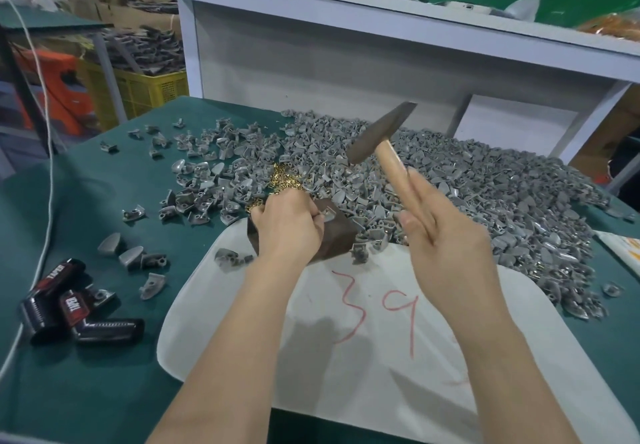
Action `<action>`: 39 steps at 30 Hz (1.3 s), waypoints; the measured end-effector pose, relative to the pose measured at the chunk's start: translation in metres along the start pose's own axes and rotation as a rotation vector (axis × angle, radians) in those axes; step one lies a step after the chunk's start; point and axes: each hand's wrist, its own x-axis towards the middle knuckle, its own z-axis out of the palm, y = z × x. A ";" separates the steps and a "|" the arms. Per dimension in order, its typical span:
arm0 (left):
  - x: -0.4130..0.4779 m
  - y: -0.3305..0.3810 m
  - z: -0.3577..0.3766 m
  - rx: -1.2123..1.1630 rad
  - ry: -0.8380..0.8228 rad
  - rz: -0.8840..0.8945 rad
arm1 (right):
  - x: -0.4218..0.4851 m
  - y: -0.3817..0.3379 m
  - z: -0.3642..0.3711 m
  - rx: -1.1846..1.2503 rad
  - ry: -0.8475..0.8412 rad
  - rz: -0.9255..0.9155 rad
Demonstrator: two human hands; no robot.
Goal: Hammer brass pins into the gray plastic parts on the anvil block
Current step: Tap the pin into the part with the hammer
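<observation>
Your left hand pinches the gray part; your right hand holds the hammer above (fingers straight), so it could slip onto that pinch

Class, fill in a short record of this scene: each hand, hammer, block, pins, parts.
Left hand: pinches a gray plastic part on the anvil block
Right hand: holds the hammer by its wooden handle
Hammer: raised, head clear of the block
Brass pins: loose heap beyond the left hand
Spare parts: large pile on the green table
</observation>
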 end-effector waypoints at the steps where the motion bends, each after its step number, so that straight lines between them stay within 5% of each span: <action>1: 0.000 0.000 0.000 0.010 -0.003 -0.004 | -0.002 -0.001 0.001 -0.064 -0.080 -0.018; 4: 0.001 0.001 -0.001 0.044 0.003 0.003 | -0.004 0.000 0.004 -0.200 -0.295 0.022; 9: 0.001 0.001 -0.001 0.015 0.001 -0.005 | -0.001 0.002 0.003 0.007 0.048 -0.001; 14: 0.001 0.002 -0.003 0.064 -0.005 -0.013 | -0.005 0.003 0.007 -0.190 -0.261 -0.028; 19: 0.001 0.001 -0.001 0.032 -0.005 -0.027 | -0.005 0.005 0.004 0.016 0.065 -0.017; 23: 0.000 0.002 -0.002 0.049 -0.007 -0.022 | -0.012 0.003 0.011 -0.144 -0.240 -0.012; 30: 0.000 0.002 -0.002 0.066 -0.021 -0.030 | 0.017 0.015 0.010 0.003 -0.046 0.113; 39: -0.002 0.000 -0.002 0.015 0.044 -0.019 | 0.020 0.045 0.043 0.033 -0.357 0.332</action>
